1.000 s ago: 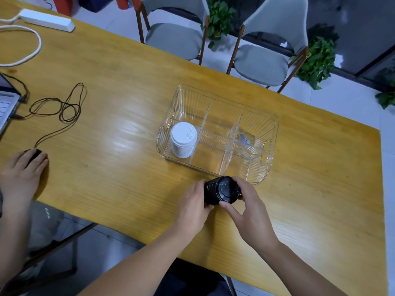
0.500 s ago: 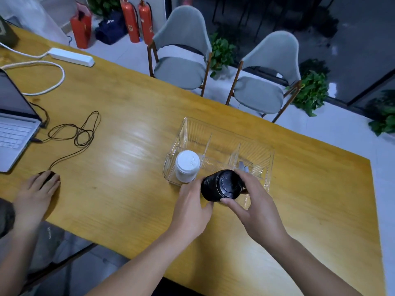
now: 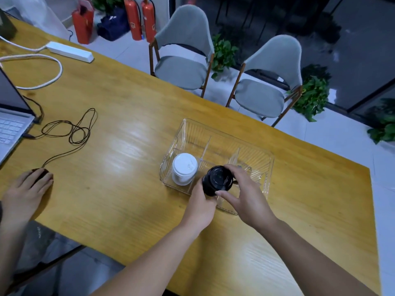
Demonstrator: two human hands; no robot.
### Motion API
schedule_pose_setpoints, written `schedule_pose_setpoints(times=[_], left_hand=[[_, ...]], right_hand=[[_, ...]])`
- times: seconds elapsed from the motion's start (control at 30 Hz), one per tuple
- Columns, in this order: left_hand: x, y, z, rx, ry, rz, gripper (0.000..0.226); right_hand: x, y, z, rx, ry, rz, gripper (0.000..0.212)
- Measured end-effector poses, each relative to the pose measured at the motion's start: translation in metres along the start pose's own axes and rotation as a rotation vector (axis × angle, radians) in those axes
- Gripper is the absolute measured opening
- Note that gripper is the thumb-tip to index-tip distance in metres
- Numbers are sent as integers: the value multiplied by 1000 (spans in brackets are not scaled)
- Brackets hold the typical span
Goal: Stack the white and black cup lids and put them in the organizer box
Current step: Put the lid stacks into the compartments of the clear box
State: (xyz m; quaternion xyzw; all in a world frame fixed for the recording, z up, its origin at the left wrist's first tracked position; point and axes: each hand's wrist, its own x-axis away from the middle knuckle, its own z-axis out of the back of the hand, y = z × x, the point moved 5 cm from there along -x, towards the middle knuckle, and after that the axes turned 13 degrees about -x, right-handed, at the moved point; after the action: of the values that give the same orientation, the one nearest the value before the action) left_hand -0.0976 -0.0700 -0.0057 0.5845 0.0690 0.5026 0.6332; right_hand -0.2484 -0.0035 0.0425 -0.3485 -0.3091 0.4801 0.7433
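Head view, lower centre: your left hand [image 3: 201,207] and right hand [image 3: 245,195] both grip the stacked black plastic cup lids [image 3: 217,180], steadying them above the clear ribbed plastic organizer box [image 3: 268,167], beside the stacked white lids [image 3: 184,168].

Near-left compartment: the stack of white cup lids [image 3: 184,168] fills it, so you have no room there.
Middle compartment: the stack of black cup lids [image 3: 217,180] sits over its near end, gripped by your left hand [image 3: 201,205] and right hand [image 3: 245,196]; thin clear dividers wall it on both sides.
Far compartments: the clear ribbed plastic organizer box [image 3: 215,133] shows open floor at the back.
Right compartment: partly hidden behind your right hand.
Table left of box: the bare yellow wooden table [image 3: 119,146] gives you a wide approach.
Far-left obstacles: a tangled thin black cable [image 3: 70,131] and another person's hand [image 3: 25,193] on a mouse, well apart from the box.
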Motion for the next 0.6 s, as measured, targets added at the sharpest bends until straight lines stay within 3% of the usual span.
schedule_pose_setpoints(times=[0.4, 0.6], left_hand=[[-30, -17, 1, -153, -21, 176, 16], [-34, -12, 6, -261, -77, 169, 23]], right_hand=[[-12, 18, -15, 109, 131, -2, 70], [-11, 30, -28, 248, 151, 77, 73]])
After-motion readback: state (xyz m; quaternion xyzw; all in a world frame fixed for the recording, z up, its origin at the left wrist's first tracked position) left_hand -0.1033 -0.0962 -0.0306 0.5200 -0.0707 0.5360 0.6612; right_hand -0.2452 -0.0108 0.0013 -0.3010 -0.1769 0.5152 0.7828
